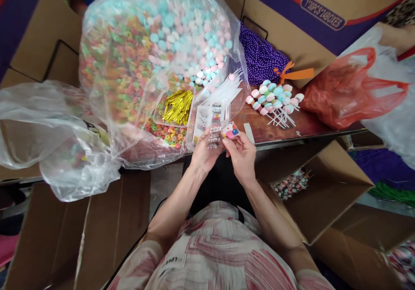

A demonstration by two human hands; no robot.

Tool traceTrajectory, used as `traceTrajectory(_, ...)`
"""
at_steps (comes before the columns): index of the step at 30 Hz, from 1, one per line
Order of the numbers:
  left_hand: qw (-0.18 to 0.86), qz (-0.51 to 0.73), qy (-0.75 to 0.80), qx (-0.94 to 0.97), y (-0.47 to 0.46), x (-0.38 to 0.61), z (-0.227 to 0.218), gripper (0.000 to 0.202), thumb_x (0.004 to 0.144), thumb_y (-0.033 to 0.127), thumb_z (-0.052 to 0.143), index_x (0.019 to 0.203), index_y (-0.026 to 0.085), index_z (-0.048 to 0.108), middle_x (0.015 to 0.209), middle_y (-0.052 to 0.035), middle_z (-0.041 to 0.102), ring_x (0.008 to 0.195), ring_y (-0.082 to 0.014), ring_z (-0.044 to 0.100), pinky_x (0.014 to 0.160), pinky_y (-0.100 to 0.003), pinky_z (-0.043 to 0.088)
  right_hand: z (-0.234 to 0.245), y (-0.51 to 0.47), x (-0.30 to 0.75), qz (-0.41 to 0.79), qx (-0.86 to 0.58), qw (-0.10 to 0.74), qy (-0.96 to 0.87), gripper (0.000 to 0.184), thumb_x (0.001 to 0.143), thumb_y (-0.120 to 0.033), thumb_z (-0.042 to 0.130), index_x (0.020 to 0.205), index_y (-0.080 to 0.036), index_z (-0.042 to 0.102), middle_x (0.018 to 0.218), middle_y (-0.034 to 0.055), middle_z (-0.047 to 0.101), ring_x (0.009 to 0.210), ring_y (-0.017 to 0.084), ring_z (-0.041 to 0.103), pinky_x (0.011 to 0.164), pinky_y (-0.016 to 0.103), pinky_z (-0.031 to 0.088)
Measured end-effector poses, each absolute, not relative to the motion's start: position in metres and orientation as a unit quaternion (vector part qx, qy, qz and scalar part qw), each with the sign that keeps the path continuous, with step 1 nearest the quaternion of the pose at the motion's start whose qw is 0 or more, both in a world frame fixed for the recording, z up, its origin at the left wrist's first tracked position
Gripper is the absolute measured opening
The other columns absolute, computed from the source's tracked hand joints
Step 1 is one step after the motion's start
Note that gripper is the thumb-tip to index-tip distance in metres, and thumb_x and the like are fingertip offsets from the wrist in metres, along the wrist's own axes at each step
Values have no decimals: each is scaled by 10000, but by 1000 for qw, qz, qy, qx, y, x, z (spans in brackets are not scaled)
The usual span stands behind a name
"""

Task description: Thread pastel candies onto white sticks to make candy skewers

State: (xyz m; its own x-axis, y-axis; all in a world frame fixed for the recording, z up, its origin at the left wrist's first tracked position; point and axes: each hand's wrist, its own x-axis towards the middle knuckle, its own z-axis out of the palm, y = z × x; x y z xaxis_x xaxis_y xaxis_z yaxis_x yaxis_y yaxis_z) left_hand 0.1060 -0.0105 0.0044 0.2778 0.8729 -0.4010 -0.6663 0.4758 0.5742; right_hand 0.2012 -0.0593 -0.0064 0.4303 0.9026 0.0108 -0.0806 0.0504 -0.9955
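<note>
My left hand [203, 153] is closed on a small clear printed packet [214, 137] held upright at the table's front edge. My right hand [241, 154] pinches a colourful card [230, 130] right beside that packet. Just beyond the hands lie a clear tray with more printed packets [207, 116] and a bundle of gold twist ties [178, 106]. A pile of pastel candy lollipops on white sticks [274, 99] lies on the wooden table [308, 123] to the right.
A huge clear bag of coloured candy rings and pastel sweets [152, 52] fills the table's left. Purple bead strings [259, 56] and a red plastic bag [346, 87] sit behind. An open cardboard box [327, 190] with finished pieces stands at my right; another box [65, 234] at my left.
</note>
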Motion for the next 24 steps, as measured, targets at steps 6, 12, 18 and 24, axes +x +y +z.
traceTrajectory(6,773,506,336,181,-35,113,11,299,584,269,950,766,201,723,657,40,664,590,-87,587,607,-216,476,0,-65,205,334,-599,630,-364,223,855,-411,721,773,-209,676,660,-35,578,584,108,475,556,260,416)
traceTrajectory(12,748,547,359,107,-25,108,6,304,640,296,949,724,178,682,714,38,672,588,-53,563,580,-180,462,10,-73,220,339,-617,575,-417,370,856,-397,725,613,-201,527,595,-58,434,581,93,370,562,260,318)
traceTrajectory(18,764,529,365,59,-25,106,2,311,656,242,935,690,166,636,668,56,630,548,-29,526,538,-159,426,5,-75,227,391,-605,583,-376,322,809,-463,777,693,-199,634,661,-34,549,627,113,455,585,257,368)
traceTrajectory(24,750,526,390,96,-29,111,5,323,570,213,981,611,156,665,681,33,678,608,-60,599,572,-180,467,6,-74,240,444,-591,569,-361,295,743,-432,839,676,-196,676,636,-33,579,606,107,467,582,254,383)
